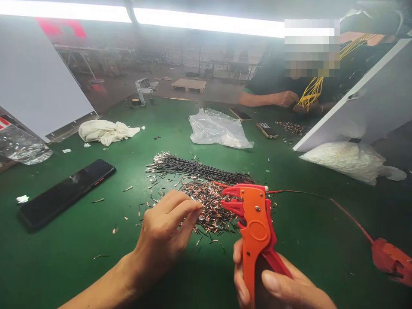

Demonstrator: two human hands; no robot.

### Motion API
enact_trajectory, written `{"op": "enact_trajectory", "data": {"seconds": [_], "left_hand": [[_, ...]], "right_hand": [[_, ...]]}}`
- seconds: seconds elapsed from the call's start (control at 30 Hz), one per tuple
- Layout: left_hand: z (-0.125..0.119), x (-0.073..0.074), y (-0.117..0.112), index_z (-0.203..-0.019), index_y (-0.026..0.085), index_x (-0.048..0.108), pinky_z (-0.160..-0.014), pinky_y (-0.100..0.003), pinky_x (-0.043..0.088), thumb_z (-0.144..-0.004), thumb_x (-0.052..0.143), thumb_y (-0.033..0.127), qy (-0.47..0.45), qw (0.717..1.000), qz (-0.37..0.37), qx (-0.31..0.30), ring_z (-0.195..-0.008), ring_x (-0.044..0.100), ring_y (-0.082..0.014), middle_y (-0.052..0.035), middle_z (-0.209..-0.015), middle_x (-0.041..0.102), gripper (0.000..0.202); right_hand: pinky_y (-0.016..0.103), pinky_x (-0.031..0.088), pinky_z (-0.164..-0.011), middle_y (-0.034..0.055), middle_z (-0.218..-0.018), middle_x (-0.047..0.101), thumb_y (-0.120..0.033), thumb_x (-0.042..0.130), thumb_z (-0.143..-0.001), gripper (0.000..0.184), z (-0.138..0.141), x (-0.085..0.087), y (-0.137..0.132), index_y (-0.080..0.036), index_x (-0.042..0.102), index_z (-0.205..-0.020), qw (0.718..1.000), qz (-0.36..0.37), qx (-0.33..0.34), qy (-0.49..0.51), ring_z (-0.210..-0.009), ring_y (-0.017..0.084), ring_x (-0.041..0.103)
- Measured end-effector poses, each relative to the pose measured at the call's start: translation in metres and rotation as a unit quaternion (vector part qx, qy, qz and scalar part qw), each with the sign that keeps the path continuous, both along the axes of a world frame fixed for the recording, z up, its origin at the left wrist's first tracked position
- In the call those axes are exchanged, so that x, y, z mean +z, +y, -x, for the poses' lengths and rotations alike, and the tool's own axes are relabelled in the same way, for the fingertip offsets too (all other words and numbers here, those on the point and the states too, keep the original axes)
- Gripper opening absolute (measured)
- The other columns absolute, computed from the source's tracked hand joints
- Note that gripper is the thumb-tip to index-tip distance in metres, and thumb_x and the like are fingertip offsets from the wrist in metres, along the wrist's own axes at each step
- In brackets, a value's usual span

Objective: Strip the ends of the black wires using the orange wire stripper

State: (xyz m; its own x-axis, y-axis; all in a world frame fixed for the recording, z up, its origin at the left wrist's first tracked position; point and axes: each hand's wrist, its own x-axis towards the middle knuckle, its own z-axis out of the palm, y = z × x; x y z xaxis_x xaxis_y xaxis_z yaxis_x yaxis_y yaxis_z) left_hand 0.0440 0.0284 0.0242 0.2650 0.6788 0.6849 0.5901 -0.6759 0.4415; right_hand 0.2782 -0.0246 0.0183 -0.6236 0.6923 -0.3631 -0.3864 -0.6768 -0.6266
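Observation:
My right hand (280, 279) is wrapped round the handles of an orange and red wire stripper (255, 214), held upright with its jaws pointing left. Left of those jaws is my left hand (170, 223), thumb and forefinger pinched together; what sits between the fingertips, if anything, is too small to make out. Beneath and behind both hands lies a heap of cut wire ends (206, 197), black bits with copper and insulation scraps. A bundle of black wires (199, 167) with pale metal ends at the left rests just beyond the heap.
A dark phone (67, 193) lies at left, near a white cloth (106, 131). Farther back are a clear plastic bag (217, 128) and a person (273, 98) handling yellow wires (310, 92). At right stand a white panel (363, 94), a filled bag (347, 159) and a red corded tool (391, 259).

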Motion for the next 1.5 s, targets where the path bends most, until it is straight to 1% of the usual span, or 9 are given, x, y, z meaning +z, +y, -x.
{"op": "enact_trajectory", "data": {"seconds": [0.1, 0.27, 0.4, 0.6, 0.77, 1.0, 1.13, 1.3, 1.5], "left_hand": [[0.000, 0.000, 0.000, -0.092, 0.015, 0.061, -0.060, -0.024, 0.044, -0.085, 0.062, 0.003, 0.022, 1.000, -0.010, -0.004, -0.068, 0.051, -0.0115, -0.0021, -0.076, 0.062, 0.014], [-0.008, -0.005, -0.007, -0.088, 0.016, 0.064, -0.055, -0.024, 0.042, -0.083, 0.058, -0.001, 0.088, 0.994, -0.030, -0.054, -0.064, 0.049, -0.0129, -0.0021, -0.071, 0.062, 0.019], [-0.016, -0.008, -0.016, -0.089, 0.014, 0.067, -0.052, -0.027, 0.039, -0.081, 0.054, -0.001, 0.128, 0.987, -0.029, -0.097, -0.061, 0.047, -0.0153, -0.0034, -0.066, 0.059, 0.022], [-0.019, -0.005, -0.018, -0.084, 0.015, 0.067, -0.050, -0.027, 0.037, -0.083, 0.057, 0.002, 0.115, 0.988, -0.016, -0.099, -0.058, 0.044, -0.0151, -0.0020, -0.062, 0.055, 0.016], [-0.013, -0.009, -0.014, -0.091, 0.014, 0.065, -0.049, -0.026, 0.041, -0.084, 0.055, 0.001, 0.106, 0.992, -0.023, -0.060, -0.058, 0.048, -0.0145, -0.0027, -0.066, 0.058, 0.017], [-0.008, -0.011, -0.011, -0.101, 0.015, 0.062, -0.061, -0.021, 0.050, -0.088, 0.058, 0.005, -0.020, 0.999, 0.013, 0.021, -0.069, 0.061, -0.0102, -0.0029, -0.081, 0.068, 0.017], [-0.012, -0.005, -0.014, -0.099, 0.015, 0.061, -0.058, -0.019, 0.048, -0.086, 0.059, 0.002, -0.047, 0.999, -0.017, 0.003, -0.064, 0.057, -0.0079, -0.0005, -0.077, 0.067, 0.018], [-0.014, -0.007, -0.015, -0.095, 0.013, 0.063, -0.062, -0.018, 0.049, -0.085, 0.061, 0.002, -0.068, 0.998, 0.005, -0.006, -0.068, 0.059, -0.0073, 0.0000, -0.076, 0.065, 0.015], [-0.015, -0.011, -0.016, -0.092, 0.015, 0.064, -0.059, -0.016, 0.047, -0.086, 0.062, 0.005, -0.108, 0.993, 0.038, 0.015, -0.063, 0.057, -0.0057, 0.0023, -0.073, 0.063, 0.012]], "right_hand": [[0.029, 0.043, -0.068, 0.0077, -0.090, 0.067, -0.041, 0.074, -0.077, 0.045, -0.002, -0.001, 0.001, -0.016, 0.060, -0.112, 0.999, -0.009, -0.039, -0.007, -0.073, 0.017, 0.058], [0.033, 0.048, -0.073, 0.0075, -0.103, 0.066, -0.043, 0.071, -0.080, 0.043, -0.002, 0.004, 0.005, -0.022, 0.062, -0.116, 0.984, -0.093, -0.116, -0.101, -0.081, 0.019, 0.057], [0.034, 0.049, -0.073, 0.0075, -0.100, 0.067, -0.041, 0.070, -0.081, 0.044, -0.002, 0.003, 0.007, -0.021, 0.061, -0.119, 0.982, -0.116, -0.101, -0.110, -0.079, 0.019, 0.058], [0.030, 0.051, -0.063, 0.0071, -0.087, 0.069, -0.040, 0.069, -0.083, 0.041, -0.001, -0.006, 0.003, -0.017, 0.064, -0.116, 0.992, -0.101, -0.059, -0.049, -0.073, 0.019, 0.061], [0.030, 0.054, -0.063, 0.0106, -0.114, 0.067, -0.033, 0.068, -0.083, 0.036, -0.004, -0.004, 0.006, -0.020, 0.064, -0.116, 0.993, -0.092, -0.069, 0.006, -0.076, 0.017, 0.064], [0.029, 0.051, -0.070, 0.0117, -0.096, 0.075, -0.023, 0.065, -0.081, 0.038, -0.004, -0.012, 0.004, -0.015, 0.059, -0.117, 0.996, -0.044, -0.020, 0.073, -0.078, 0.018, 0.068], [0.026, 0.048, -0.067, 0.0131, -0.092, 0.077, -0.013, 0.057, -0.070, 0.044, -0.002, -0.011, 0.005, -0.012, 0.061, -0.113, 0.993, -0.004, 0.026, 0.113, -0.076, 0.019, 0.071], [0.025, 0.040, -0.061, 0.0106, -0.077, 0.076, -0.014, 0.053, -0.061, 0.043, 0.001, -0.008, 0.005, -0.011, 0.064, -0.102, 0.996, 0.026, 0.037, 0.076, -0.065, 0.017, 0.063], [0.022, 0.035, -0.053, 0.0100, -0.072, 0.074, -0.010, 0.049, -0.051, 0.049, 0.003, -0.028, -0.002, -0.009, 0.067, -0.096, 0.992, 0.024, 0.032, 0.116, -0.056, 0.014, 0.060]]}}
